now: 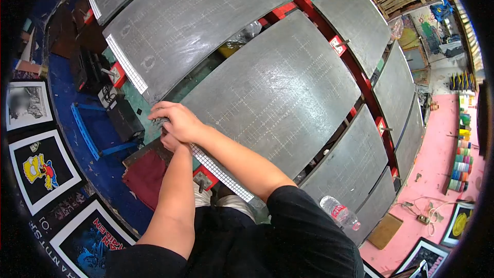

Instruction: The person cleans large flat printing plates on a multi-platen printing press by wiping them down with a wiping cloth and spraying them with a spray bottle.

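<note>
Both hands meet at the near left corner of a grey board (272, 87) marked with dotted lines. My right hand (177, 121) lies over my left hand (170, 140), its fingers bent toward the left. Between them shows a bit of something grey and crumpled, too small to name. My left hand's fingers are mostly hidden beneath the right one. A white gridded strip (221, 172) runs along the board's near edge, just right of the wrists.
More grey boards (195, 20) stand on a red frame (363, 85). A plastic bottle (339, 212) lies at the lower right. Framed pictures (45, 171) line the left, near a blue metal frame (85, 131). Colored rolls (459, 167) stand at the right.
</note>
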A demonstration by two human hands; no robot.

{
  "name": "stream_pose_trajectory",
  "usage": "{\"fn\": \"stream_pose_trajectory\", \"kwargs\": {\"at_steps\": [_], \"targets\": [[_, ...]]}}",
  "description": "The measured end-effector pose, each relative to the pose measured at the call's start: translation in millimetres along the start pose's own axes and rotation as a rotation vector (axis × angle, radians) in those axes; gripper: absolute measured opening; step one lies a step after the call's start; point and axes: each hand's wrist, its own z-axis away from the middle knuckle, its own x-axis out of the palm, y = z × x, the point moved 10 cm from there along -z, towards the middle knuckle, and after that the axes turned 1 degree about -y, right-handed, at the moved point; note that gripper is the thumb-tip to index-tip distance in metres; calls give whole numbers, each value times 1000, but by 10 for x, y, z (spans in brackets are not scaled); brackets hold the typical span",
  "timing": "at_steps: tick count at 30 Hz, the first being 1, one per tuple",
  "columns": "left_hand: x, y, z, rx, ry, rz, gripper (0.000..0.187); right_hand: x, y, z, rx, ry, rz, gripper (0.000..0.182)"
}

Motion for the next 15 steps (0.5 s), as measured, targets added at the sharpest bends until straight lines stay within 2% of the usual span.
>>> {"fn": "stream_pose_trajectory", "kwargs": {"at_steps": [1,3,4,5,6,7,8,9,10,11,12,13,14,15], "targets": [[42,57,-28,9,2,0,45,-58,-71,36,-6,7,0,44],[205,-450,38,-431,168,882,54,-381,89,346,235,61,-406,43],[-334,314,344,-443,113,281,59,-761,88,567,228,162,-351,41],[-380,395,360,-424,112,213,59,-1176,226,922,403,324,-371,38],[-406,440,364,-406,113,145,59,-1635,400,1267,451,446,-462,38],[-414,437,376,-415,113,154,59,-2105,558,1699,410,718,-788,36],[-411,439,374,-417,106,151,59,-2738,633,2135,302,919,-643,35],[-402,452,362,-417,100,148,60,-3441,899,2710,301,1141,-416,35],[-405,448,354,-423,102,150,60,-3991,924,3177,419,1301,-119,36],[-411,466,345,-404,110,137,60,-4439,737,3498,415,1368,513,38],[-408,463,354,-389,120,123,59,-4704,699,3756,636,1437,816,37],[-394,422,360,-401,125,122,59,-4870,828,3913,846,1440,852,37],[-380,418,346,-386,113,118,60,-4910,939,3842,970,1338,906,39],[-380,427,311,-368,105,115,60,-4932,1015,3686,999,1255,1015,39]]}}
